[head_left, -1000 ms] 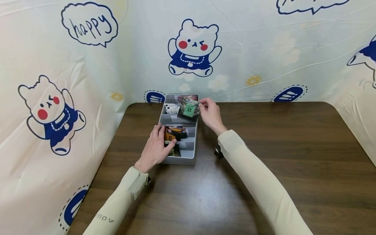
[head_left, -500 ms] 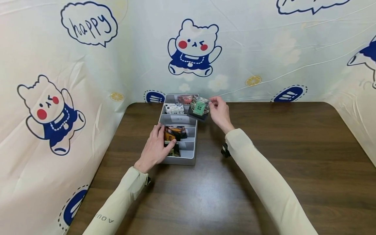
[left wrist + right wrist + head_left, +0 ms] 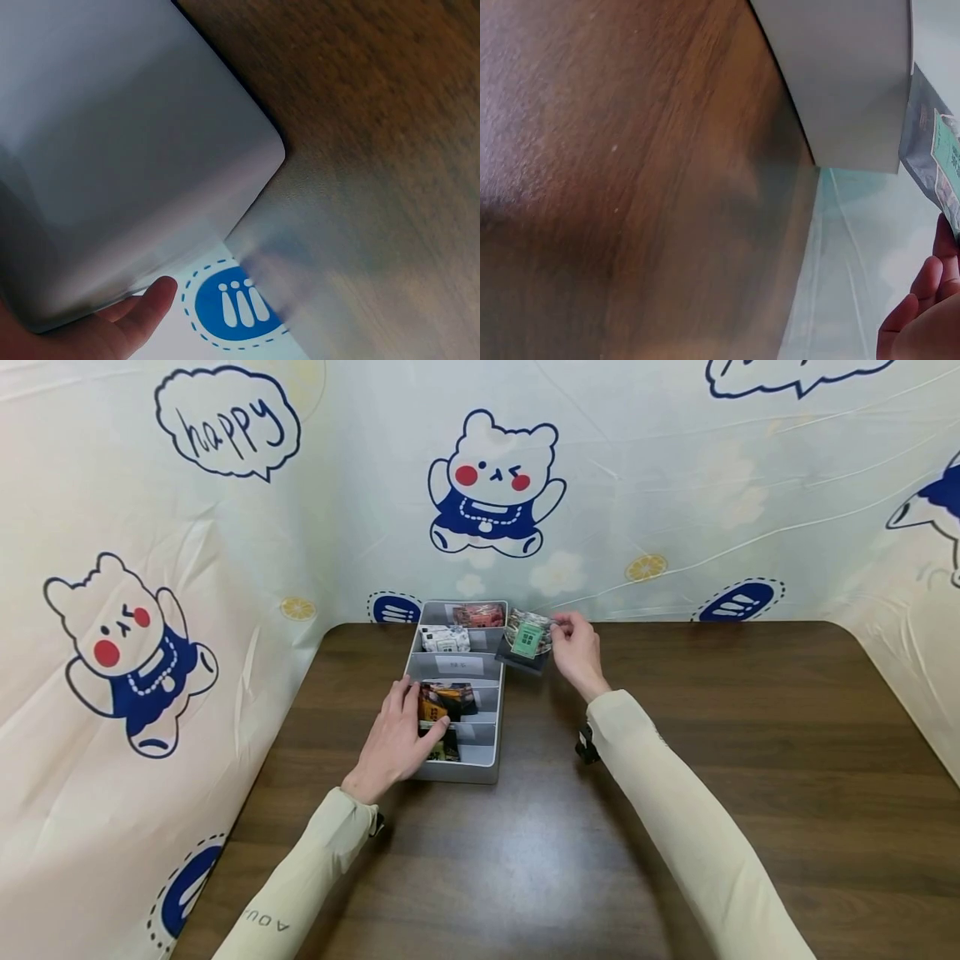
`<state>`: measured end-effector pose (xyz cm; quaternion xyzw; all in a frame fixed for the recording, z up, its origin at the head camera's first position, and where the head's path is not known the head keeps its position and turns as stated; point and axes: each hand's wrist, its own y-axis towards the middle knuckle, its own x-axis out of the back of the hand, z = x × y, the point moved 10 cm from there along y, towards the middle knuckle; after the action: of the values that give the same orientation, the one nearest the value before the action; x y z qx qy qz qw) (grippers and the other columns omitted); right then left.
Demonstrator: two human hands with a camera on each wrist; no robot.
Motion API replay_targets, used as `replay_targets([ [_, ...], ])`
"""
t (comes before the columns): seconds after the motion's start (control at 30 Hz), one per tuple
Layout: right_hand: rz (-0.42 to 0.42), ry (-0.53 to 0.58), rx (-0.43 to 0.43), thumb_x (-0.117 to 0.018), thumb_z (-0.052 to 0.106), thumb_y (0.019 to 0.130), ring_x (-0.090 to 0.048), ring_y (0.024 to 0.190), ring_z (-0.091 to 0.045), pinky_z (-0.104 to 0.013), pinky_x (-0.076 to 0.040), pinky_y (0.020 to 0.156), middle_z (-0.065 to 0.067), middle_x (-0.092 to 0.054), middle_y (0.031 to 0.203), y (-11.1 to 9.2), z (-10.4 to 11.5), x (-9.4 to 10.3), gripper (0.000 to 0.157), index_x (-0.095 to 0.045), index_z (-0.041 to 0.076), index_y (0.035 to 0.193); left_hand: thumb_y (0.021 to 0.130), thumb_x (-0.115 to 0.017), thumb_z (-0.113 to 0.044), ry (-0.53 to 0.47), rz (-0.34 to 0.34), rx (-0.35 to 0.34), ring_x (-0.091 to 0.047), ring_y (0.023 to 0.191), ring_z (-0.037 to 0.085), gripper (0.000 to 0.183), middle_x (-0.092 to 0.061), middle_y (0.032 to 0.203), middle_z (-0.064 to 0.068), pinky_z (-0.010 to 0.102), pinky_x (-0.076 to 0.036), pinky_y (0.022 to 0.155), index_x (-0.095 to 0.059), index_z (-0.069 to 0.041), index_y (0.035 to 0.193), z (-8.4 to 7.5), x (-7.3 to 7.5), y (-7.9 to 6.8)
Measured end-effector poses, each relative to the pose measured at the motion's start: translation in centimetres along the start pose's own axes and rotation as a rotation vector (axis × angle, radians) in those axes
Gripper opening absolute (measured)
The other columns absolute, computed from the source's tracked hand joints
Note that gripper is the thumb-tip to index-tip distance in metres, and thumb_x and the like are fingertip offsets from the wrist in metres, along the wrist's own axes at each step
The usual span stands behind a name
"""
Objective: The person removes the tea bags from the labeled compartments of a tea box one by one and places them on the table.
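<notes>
My right hand (image 3: pixel 576 652) pinches the edge of a small sachet (image 3: pixel 527 642) with a green label and dark lower part. It hangs just right of a grey divided box (image 3: pixel 495 772). In the right wrist view the sachet (image 3: pixel 930 146) shows above the curled fingers, beside the box wall (image 3: pixel 840 82). My left hand (image 3: pixel 392 735) rests along the box's left side, its fingers spread and its thumb over the near compartments. Orange-and-black sachets (image 3: pixel 447 700) and a dark green sachet (image 3: pixel 446 745) lie partly hidden by it.
White sachets (image 3: pixel 446 638) and red sachets (image 3: pixel 480 615) occupy the far compartments. A white label (image 3: pixel 459 665) is on the middle divider. The box stands on a brown wooden table (image 3: pixel 675 735), near its back edge, where a printed curtain (image 3: pixel 637 485) hangs.
My right hand has drawn the green-labelled sachet rightward, from over the box's far compartments to beyond its right rim. The red and white sachets are now uncovered. My left hand stays put.
</notes>
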<state>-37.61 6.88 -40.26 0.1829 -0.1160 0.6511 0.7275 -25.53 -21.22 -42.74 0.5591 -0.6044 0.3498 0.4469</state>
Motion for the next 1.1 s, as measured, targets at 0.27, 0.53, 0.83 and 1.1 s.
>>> replay_targets([
  [0.27, -0.029, 0.002, -0.045, -0.050, 0.019, 0.098, -0.058, 0.092, -0.026, -0.037, -0.044, 0.083, -0.014, -0.067, 0.105, 0.5, -1.6, 0.5, 0.028, -0.061, 0.006, 0.121, 0.094, -0.043, -0.060, 0.000, 0.000, -0.002, -0.020, 0.146, 0.039, 0.084, -0.016, 0.159, 0.021, 0.052, -0.027, 0.115, -0.030, 0.003, 0.148, 0.0, 0.0, 0.0],
  [0.53, -0.041, 0.002, -0.088, -0.050, 0.020, 0.098, -0.057, 0.092, -0.026, -0.036, -0.043, 0.082, -0.014, -0.066, 0.105, 0.9, -2.3, 0.8, 0.029, -0.061, 0.006, 0.122, 0.094, -0.042, -0.061, 0.007, 0.001, -0.009, -0.018, 0.147, 0.038, 0.085, -0.015, 0.159, 0.021, 0.051, -0.027, 0.116, -0.030, 0.003, 0.148, 0.0, 0.0, -0.1],
  [0.83, -0.075, 0.014, -0.168, -0.049, 0.020, 0.098, -0.057, 0.098, -0.027, -0.039, -0.043, 0.087, -0.014, -0.065, 0.108, 1.3, -3.2, 1.5, 0.029, -0.061, 0.008, 0.122, 0.094, -0.042, -0.061, 0.023, 0.027, -0.017, -0.014, 0.148, 0.039, 0.086, -0.014, 0.160, 0.020, 0.052, -0.024, 0.117, -0.027, 0.003, 0.149, -0.2, -0.2, 0.1],
  [1.1, 0.017, -0.133, -0.171, -0.046, 0.021, 0.100, -0.059, 0.100, -0.030, -0.042, -0.044, 0.090, -0.014, -0.065, 0.109, 1.6, -4.2, 0.8, 0.030, -0.061, 0.006, 0.121, 0.092, -0.042, -0.065, 0.022, 0.031, -0.020, -0.015, 0.147, 0.040, 0.095, -0.012, 0.160, 0.021, 0.051, -0.025, 0.116, -0.013, 0.002, 0.153, -0.3, -0.1, -0.1],
])
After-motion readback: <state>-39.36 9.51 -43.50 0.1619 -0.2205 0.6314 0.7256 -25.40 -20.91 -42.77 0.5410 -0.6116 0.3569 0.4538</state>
